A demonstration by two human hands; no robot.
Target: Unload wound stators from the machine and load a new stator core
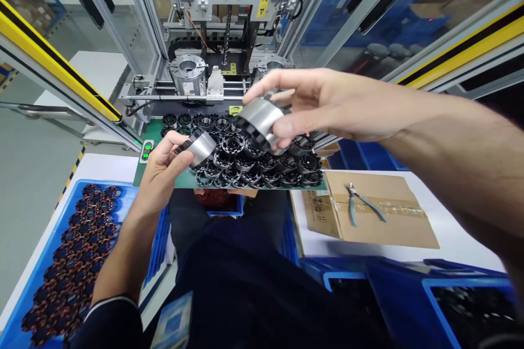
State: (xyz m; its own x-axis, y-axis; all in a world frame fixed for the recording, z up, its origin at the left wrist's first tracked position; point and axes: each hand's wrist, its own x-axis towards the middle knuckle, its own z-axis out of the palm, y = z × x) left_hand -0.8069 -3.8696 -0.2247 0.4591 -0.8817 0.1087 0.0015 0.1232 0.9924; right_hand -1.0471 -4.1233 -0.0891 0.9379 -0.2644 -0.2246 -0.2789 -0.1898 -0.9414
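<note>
My right hand [323,101] is closed on a silver ring-shaped metal part with a black toothed insert [258,122], held above a green mat. My left hand [166,166] grips a second, similar silver ring part [200,147] at the mat's left side. Below both hands, several black and silver ring parts [254,166] lie packed together on the green mat [155,133]. The two held parts are a short way apart and do not touch.
A press machine [221,16] with round fixtures [188,68] stands behind the mat. A blue tray of copper-wound parts [77,251] sits at left. A cardboard box [368,212] with blue-handled pliers [360,204] lies at right. Blue bins [450,300] are in front.
</note>
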